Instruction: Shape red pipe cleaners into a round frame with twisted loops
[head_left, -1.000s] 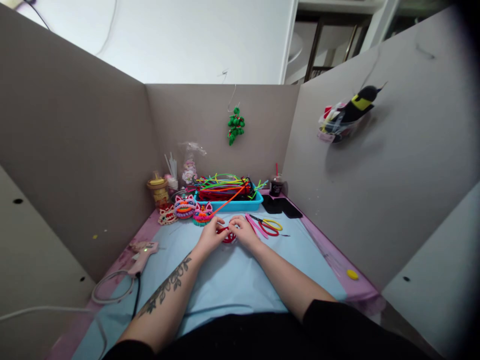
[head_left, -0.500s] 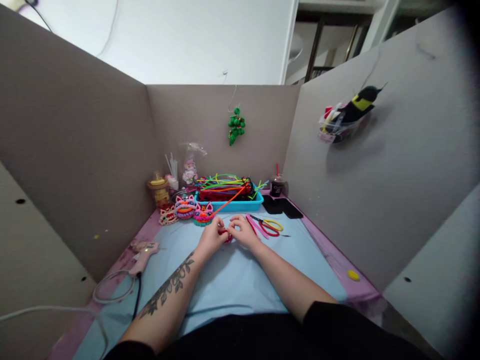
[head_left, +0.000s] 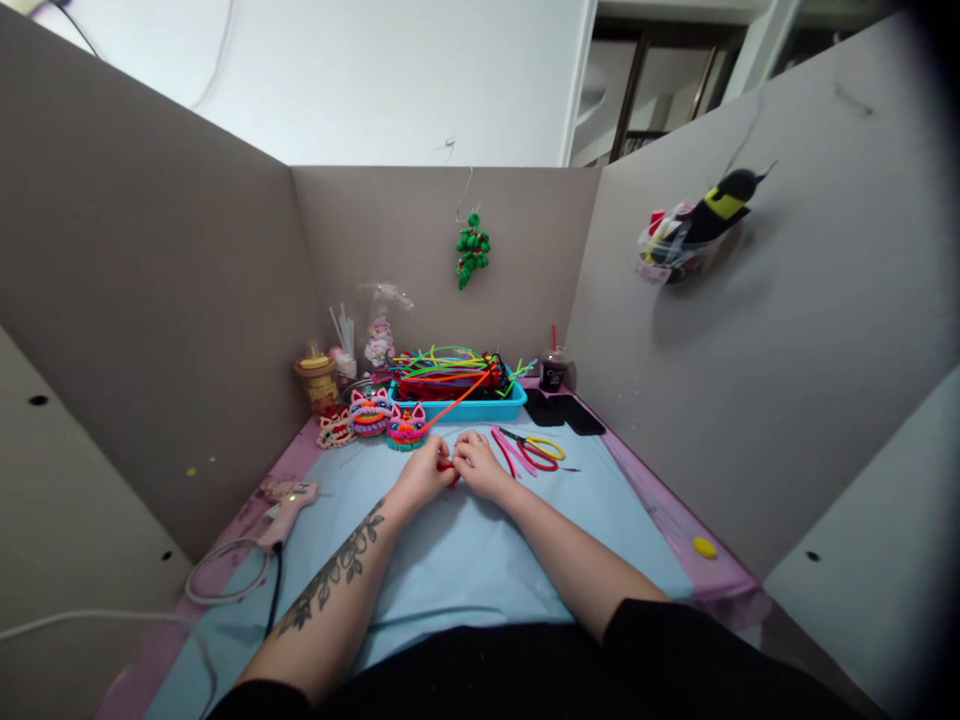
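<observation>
My left hand (head_left: 421,478) and my right hand (head_left: 480,466) meet over the middle of the light blue mat (head_left: 465,560). Between their fingers they pinch a small red pipe-cleaner piece (head_left: 447,466), mostly hidden by the fingers. An orange pipe cleaner (head_left: 457,402) slants from the hands up towards the blue tray (head_left: 459,408), which is heaped with coloured pipe cleaners. Scissors with red and yellow handles (head_left: 537,450) lie just right of my right hand, next to a pink pipe cleaner (head_left: 508,450).
Finished fuzzy figures (head_left: 375,418) sit left of the tray, with jars (head_left: 318,380) behind them. A glue gun (head_left: 285,502) and its cable lie at the left. Black phones (head_left: 562,412), a dark cup (head_left: 553,370) and a yellow blob (head_left: 703,547) are on the right. Cardboard walls enclose the desk.
My two hands have closed in on each other, and the red piece is more covered by the fingers than one second ago. Nothing else has moved.
</observation>
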